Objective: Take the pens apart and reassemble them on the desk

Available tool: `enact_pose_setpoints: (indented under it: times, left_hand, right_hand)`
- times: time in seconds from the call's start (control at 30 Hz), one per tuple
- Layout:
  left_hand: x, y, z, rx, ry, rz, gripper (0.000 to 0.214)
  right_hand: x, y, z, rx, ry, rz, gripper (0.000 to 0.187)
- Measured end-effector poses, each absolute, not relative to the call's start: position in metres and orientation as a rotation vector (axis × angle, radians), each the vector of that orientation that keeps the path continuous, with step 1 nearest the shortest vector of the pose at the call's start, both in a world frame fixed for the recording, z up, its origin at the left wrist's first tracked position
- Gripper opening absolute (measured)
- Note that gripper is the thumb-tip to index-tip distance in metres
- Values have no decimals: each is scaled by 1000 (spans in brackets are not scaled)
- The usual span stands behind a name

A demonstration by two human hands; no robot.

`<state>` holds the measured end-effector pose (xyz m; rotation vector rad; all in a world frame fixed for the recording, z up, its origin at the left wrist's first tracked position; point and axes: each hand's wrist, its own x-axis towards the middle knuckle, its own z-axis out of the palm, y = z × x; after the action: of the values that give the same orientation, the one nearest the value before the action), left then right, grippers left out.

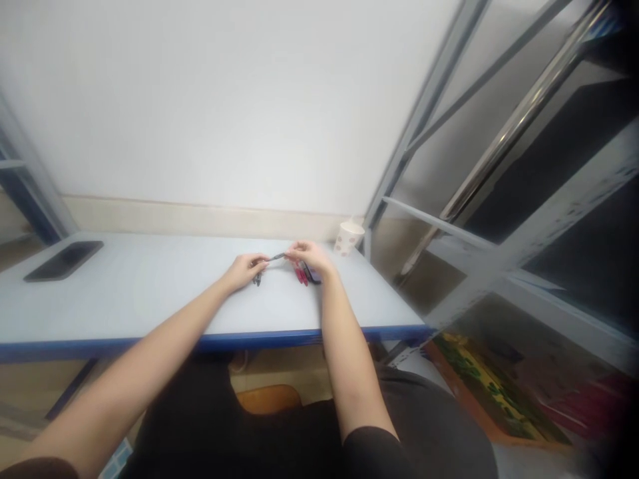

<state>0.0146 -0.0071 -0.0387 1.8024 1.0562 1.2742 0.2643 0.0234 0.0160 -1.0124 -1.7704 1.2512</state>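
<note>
Both hands meet over the middle of the white table, pinching opposite ends of a dark, slim pen. My left hand has its fingers closed on the pen's left end. My right hand grips the other end, thumb and fingers together. Just below my left fingers lie some small dark pens, partly covered by the hand. Red pens rest on the tabletop under my right hand. Beside them is a dark-edged object with a purplish face, mostly hidden by my right wrist, so its kind is unclear.
A white spotted paper cup stands at the back right, near the wall. On the far left lies a black phone. The table has a blue front edge. Metal frame posts rise at its right side.
</note>
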Motion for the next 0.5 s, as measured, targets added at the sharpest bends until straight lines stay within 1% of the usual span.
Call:
enact_pose_setpoints:
  times: [0.17, 0.27, 0.37, 0.43, 0.5]
  left_hand:
    - [12, -7, -35, 1910, 1091, 1320, 27]
    - [11, -6, -34, 1948, 1117, 1330, 26]
    - [10, -7, -34, 1993, 1115, 1295, 31]
    - [10, -7, -35, 2062, 1107, 1262, 34]
    - [10, -6, -35, 2127, 1117, 1253, 31]
  right_hand:
    - [260, 26, 15, -1192, -1871, 1346, 54]
    - [258, 26, 15, -1148, -1907, 1264, 48]
    - [257, 23, 17, -1092, -1933, 1202, 42]
    - [257, 22, 18, -1157, -1926, 1215, 45]
    - [257, 21, 18, -1233, -1941, 1237, 48]
